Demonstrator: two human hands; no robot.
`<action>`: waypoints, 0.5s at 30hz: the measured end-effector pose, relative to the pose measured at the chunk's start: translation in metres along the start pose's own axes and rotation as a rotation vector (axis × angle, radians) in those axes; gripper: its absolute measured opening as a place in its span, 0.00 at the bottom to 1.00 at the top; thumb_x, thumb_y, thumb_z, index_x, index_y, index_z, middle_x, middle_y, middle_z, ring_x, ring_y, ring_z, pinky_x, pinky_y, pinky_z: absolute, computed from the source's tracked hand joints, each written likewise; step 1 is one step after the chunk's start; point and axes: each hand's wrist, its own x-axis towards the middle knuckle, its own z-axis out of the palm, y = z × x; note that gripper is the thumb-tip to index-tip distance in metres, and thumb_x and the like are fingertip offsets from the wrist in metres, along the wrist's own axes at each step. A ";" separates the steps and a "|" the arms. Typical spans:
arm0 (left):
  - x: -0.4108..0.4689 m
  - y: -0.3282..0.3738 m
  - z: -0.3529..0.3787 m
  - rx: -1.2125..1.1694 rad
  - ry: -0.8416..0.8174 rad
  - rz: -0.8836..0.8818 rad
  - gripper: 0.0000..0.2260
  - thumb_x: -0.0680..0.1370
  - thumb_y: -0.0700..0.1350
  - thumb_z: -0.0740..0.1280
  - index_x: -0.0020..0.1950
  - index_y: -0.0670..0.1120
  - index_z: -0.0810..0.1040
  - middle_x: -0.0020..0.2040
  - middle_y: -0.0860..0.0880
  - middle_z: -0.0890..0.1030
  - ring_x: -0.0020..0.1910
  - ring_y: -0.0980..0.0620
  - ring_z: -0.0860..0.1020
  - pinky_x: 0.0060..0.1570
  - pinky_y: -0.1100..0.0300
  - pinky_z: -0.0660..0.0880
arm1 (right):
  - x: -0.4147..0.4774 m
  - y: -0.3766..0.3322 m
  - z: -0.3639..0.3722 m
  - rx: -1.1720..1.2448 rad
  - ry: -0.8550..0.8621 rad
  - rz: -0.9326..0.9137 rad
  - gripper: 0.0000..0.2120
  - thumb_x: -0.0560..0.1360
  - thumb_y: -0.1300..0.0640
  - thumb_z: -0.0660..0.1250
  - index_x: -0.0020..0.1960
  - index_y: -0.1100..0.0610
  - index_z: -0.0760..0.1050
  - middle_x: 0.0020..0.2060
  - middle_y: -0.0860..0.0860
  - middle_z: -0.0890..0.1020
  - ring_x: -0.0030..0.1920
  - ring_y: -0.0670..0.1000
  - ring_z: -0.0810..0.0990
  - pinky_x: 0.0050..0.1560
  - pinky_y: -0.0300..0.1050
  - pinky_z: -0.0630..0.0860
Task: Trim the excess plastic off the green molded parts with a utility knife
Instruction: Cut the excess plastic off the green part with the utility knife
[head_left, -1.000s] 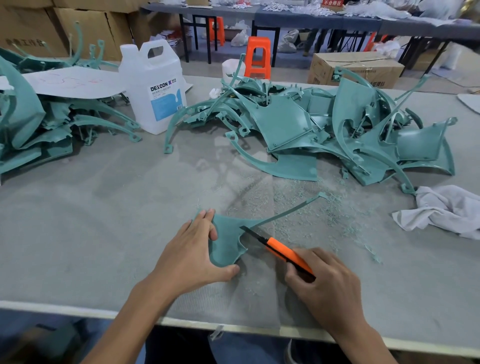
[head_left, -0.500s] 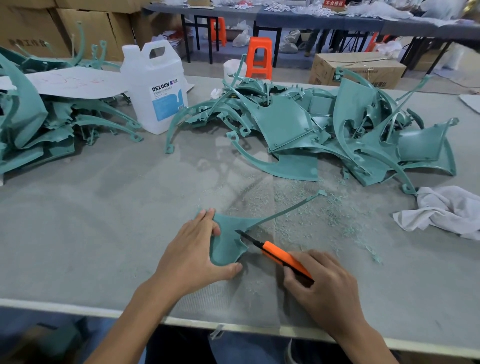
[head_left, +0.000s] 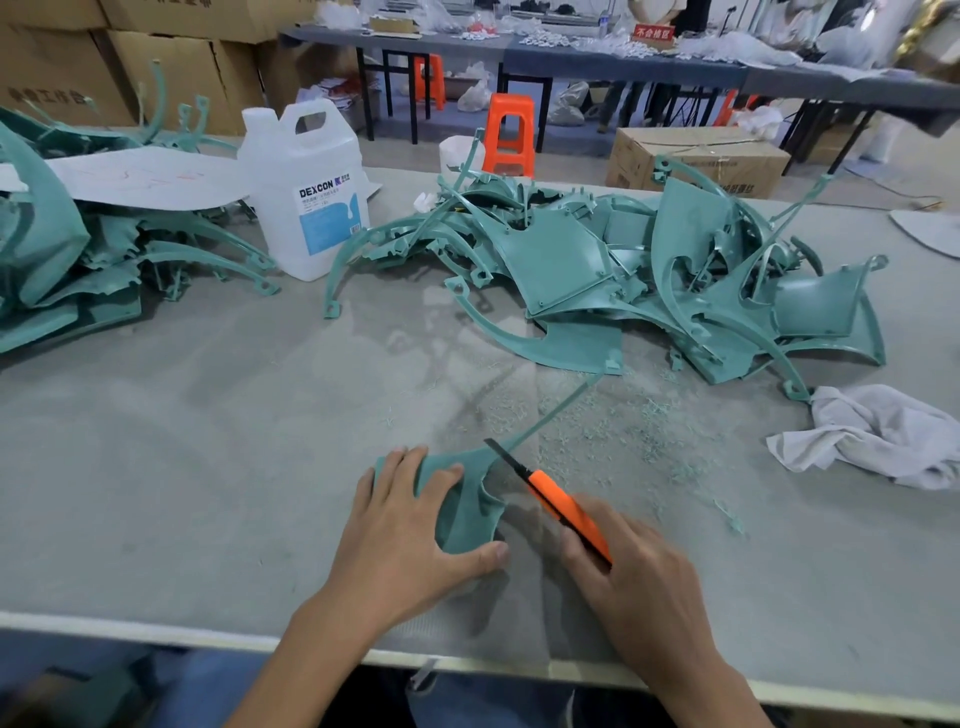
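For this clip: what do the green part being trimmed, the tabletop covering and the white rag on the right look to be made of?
Green part: moulded plastic, matte teal; thin curved walls, with shavings of the same colour scattered nearby.
Tabletop covering: probably felt or woven fabric; dull grey, faintly fuzzy texture.
White rag: soft cloth, crumpled in folds; fibre unclear.

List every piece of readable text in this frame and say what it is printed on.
"DEXCON": blue label on the white jug; the smaller print under it is too small to read.
"不合格区": red sign on the far table.
Dark characters on the left cardboard box: too blurred to read.
Print on the cardboard box behind the table: too blurred to read.
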 end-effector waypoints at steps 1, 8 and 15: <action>0.000 0.000 0.000 -0.014 0.007 -0.004 0.46 0.62 0.84 0.49 0.75 0.64 0.57 0.80 0.52 0.49 0.79 0.53 0.41 0.78 0.49 0.42 | 0.002 -0.001 -0.001 -0.003 -0.021 0.017 0.13 0.75 0.45 0.70 0.58 0.42 0.77 0.34 0.43 0.79 0.34 0.50 0.80 0.29 0.44 0.73; -0.001 0.003 0.001 -0.064 0.036 -0.008 0.45 0.63 0.83 0.52 0.75 0.63 0.58 0.80 0.52 0.50 0.79 0.52 0.42 0.77 0.51 0.39 | 0.043 0.028 -0.046 -0.066 0.066 0.229 0.21 0.78 0.49 0.68 0.70 0.47 0.75 0.36 0.51 0.74 0.35 0.54 0.74 0.34 0.47 0.70; 0.001 0.003 0.006 -0.054 0.060 -0.030 0.47 0.61 0.82 0.52 0.76 0.63 0.59 0.80 0.52 0.51 0.79 0.52 0.42 0.78 0.51 0.39 | 0.011 -0.012 -0.024 0.068 -0.277 0.082 0.21 0.79 0.39 0.61 0.72 0.35 0.68 0.47 0.45 0.83 0.46 0.51 0.83 0.41 0.44 0.73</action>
